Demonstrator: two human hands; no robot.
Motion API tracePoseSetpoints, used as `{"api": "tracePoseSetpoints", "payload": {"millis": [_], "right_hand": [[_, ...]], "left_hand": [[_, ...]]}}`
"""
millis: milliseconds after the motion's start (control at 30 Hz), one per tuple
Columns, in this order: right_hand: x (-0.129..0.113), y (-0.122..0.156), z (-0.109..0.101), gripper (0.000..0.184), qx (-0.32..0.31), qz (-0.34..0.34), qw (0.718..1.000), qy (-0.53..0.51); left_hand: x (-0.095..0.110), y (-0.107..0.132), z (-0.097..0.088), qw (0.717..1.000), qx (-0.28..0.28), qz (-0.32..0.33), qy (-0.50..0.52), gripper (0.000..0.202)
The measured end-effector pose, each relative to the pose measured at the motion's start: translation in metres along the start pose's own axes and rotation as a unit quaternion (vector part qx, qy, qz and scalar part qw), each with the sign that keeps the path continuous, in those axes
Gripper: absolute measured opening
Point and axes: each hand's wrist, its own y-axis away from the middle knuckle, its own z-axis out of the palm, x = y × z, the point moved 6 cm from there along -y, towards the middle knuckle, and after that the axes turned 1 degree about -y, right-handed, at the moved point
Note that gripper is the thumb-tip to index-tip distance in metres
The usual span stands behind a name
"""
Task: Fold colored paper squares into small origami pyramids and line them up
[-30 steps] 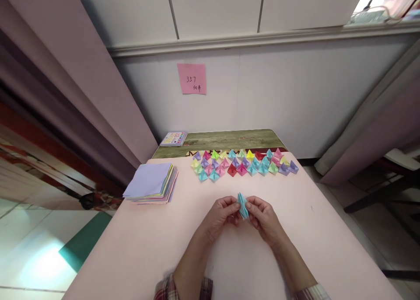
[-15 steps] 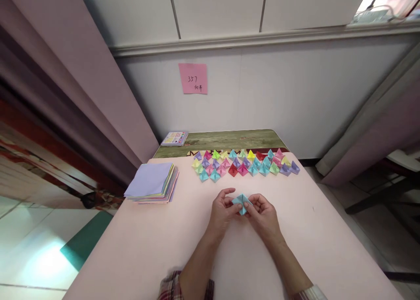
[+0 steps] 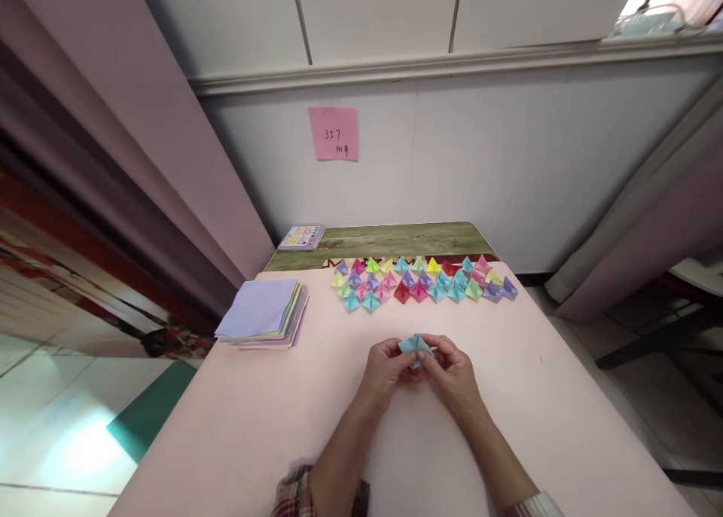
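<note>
A small light-blue folded paper piece [image 3: 415, 344] is held up between my two hands, just above the near middle of the table. My left hand [image 3: 385, 368] pinches its left side, thumb in front and fingers behind. On the opposite side my right hand [image 3: 453, 371] grips it, its thumb pressed against the lower front. The fingertips behind the paper are partly hidden. Beyond the hands, several folded paper pieces [image 3: 419, 291] in pink, blue, purple, yellow, green and red stand in rows.
To the left lies a stack of coloured paper sheets [image 3: 257, 310], purple on top. A small booklet [image 3: 303, 237] sits at the far left corner of the pink-covered table [image 3: 226, 426]. On the wall behind hangs a pink note [image 3: 333, 134] with handwriting.
My left fingers, one of them raised before, have curled in behind the paper. The blue piece has tilted, so its lower point shows less.
</note>
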Motion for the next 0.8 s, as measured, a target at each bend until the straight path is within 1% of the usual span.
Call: {"api": "tracePoseSetpoints", "payload": {"millis": [67,133,233,333,433,567,700,800], "right_hand": [[-0.001,-0.002,0.001,0.028,-0.033,-0.014,0.999,0.007],[-0.003,-0.002,0.002,0.025,-0.054,-0.022,0.998,0.000],[-0.006,-0.002,0.003,0.021,-0.068,-0.032,0.997,-0.032],[-0.010,-0.001,0.004,0.018,-0.079,-0.050,0.995,-0.036],[-0.012,0.000,0.003,0.022,-0.082,-0.069,0.994,-0.013],[-0.019,0.001,0.003,0.028,-0.089,-0.094,0.992,0.004],[-0.026,0.002,0.002,0.031,-0.099,-0.099,0.990,-0.008],[-0.028,0.002,0.003,0.031,-0.108,-0.098,0.989,-0.017]], "left_hand": [[0.001,0.001,0.000,1.000,-0.013,-0.009,-0.021,0.031],[0.002,0.003,0.002,0.999,-0.032,-0.023,-0.034,0.032],[0.004,0.005,0.002,0.998,-0.045,-0.035,-0.030,0.031],[0.005,0.006,0.001,0.998,-0.040,-0.038,-0.021,0.026],[0.005,0.006,0.000,0.999,-0.035,-0.040,-0.010,0.023],[0.006,0.006,0.002,0.997,-0.061,-0.038,0.026,0.023],[0.010,0.007,0.004,0.994,-0.087,-0.029,0.057,0.028],[0.011,0.008,0.004,0.995,-0.088,-0.025,0.050,0.034]]}}
